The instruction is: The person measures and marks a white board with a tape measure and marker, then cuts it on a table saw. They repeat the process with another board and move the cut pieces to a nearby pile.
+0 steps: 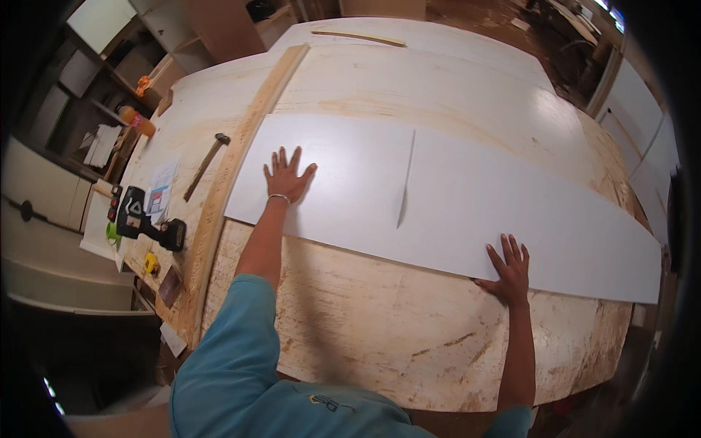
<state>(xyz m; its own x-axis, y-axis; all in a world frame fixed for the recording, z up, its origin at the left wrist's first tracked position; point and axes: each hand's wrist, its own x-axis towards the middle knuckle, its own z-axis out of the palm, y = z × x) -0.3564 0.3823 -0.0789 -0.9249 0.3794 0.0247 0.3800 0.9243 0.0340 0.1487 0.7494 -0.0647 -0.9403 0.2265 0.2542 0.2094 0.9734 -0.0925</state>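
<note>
My left hand lies with fingers spread on the left white board, near its left end. My right hand rests with fingers apart at the front edge of the right white board. A dark narrow line, a seam or gap, divides the two boards. Their left end is beside a long wooden batten, which runs from front to back on the scuffed worktable.
Left of the batten are a hammer, a cordless drill, a paper, a yellow tape measure and an orange bottle. A thin wooden strip lies at the back. Cabinet carcasses stand behind.
</note>
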